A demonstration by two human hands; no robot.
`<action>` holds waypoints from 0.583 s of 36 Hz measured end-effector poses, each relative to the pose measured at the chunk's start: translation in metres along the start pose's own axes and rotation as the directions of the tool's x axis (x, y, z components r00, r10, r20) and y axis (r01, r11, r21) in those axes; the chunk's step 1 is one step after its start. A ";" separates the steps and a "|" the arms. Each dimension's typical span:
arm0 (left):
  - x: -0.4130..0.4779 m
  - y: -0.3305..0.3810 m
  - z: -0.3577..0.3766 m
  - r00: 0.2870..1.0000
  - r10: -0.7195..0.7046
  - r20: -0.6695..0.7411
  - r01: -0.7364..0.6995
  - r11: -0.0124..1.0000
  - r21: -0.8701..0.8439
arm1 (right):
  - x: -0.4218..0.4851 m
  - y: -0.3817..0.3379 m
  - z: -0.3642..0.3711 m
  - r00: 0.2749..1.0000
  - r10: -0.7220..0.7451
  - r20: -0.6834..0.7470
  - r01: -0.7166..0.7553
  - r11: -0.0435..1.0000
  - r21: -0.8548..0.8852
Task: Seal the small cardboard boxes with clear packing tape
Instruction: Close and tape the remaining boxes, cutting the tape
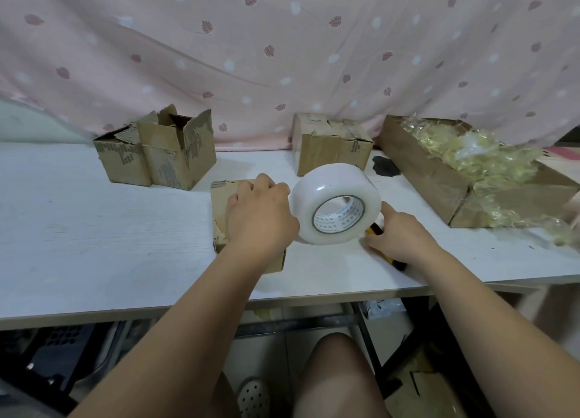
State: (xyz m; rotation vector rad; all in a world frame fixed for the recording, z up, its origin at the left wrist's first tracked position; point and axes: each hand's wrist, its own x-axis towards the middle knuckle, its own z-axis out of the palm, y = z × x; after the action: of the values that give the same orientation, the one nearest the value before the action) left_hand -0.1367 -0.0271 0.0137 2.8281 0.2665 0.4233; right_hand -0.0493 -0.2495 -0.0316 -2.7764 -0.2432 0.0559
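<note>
A person's left hand lies palm-down on a small cardboard box at the middle of the white tabletop, fingers spread loosely rather than clamped on it, apparently pinning the flaps shut for taping. The roll of clear packing tape stands on edge just beside that hand, between both hands. The right hand reaches low beside the roll over a yellow-and-black tool — likely a cutter — though whether its fingers have closed on it cannot be told. Behind, two opened boxes wait at the left, a closed box stands further back, and a long carton at the right holds crumpled film.
</note>
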 end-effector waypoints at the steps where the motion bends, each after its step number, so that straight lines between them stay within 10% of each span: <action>1: -0.001 -0.001 0.000 1.000 -0.005 -0.011 0.005 1.000 -0.019 | 0.001 0.000 -0.001 1.000 0.006 0.021 -0.005 0.999 -0.047; 14: 0.000 -0.008 0.002 1.000 -0.010 -0.015 0.009 0.997 -0.074 | 0.013 0.006 -0.004 0.989 0.062 0.136 -0.030 0.973 -0.230; 21: 0.001 -0.011 0.000 1.000 0.013 0.019 -0.012 0.997 -0.074 | 0.003 0.001 -0.031 0.971 0.044 -0.234 0.047 0.927 0.371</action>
State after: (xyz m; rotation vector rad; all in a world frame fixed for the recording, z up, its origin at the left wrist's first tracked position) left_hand -0.1375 -0.0166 0.0106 2.7615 0.2249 0.4002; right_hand -0.0438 -0.2607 -0.0028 -2.3723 -0.1530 -0.2104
